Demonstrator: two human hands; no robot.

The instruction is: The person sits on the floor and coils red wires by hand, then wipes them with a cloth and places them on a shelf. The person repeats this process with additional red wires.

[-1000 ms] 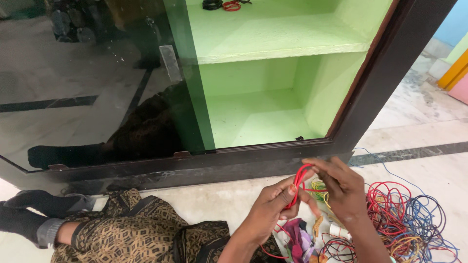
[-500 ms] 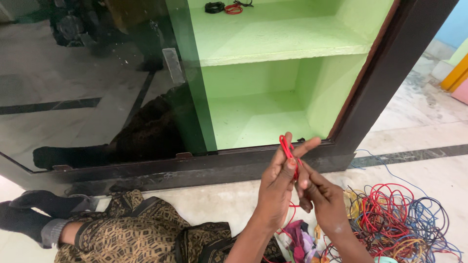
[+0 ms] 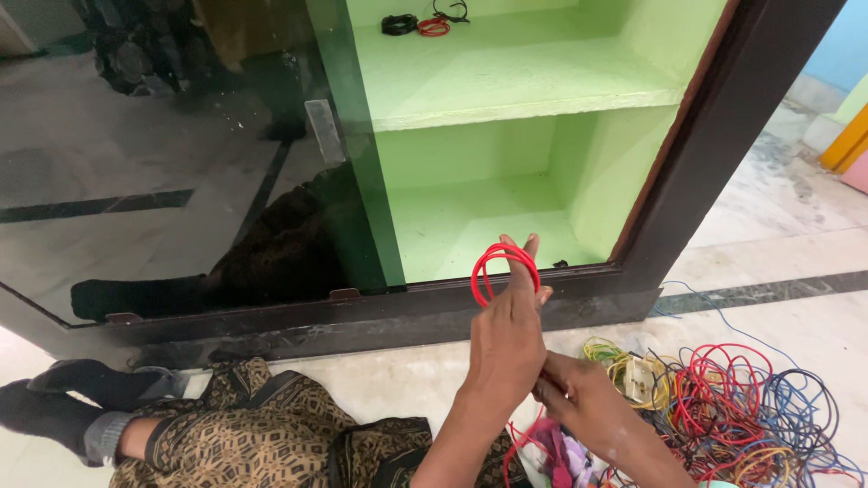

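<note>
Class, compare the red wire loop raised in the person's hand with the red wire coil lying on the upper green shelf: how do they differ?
The red wire loop is held up by the left hand, standing upright; the red wire coil lies flat on the upper green shelf. The loop looks larger and open; the coil looks smaller and tighter. Both are red wire wound into rings.

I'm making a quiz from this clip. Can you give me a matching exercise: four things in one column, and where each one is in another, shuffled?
Things:
1. red wire loop
2. wire pile
3. small coils
4. right hand

Places:
A. on the upper green shelf
B. on the floor, right of the hands
C. round the raised left hand's fingers
D. low, just below the left hand, by the pile

Pairs: 1-C, 2-B, 3-A, 4-D
</note>
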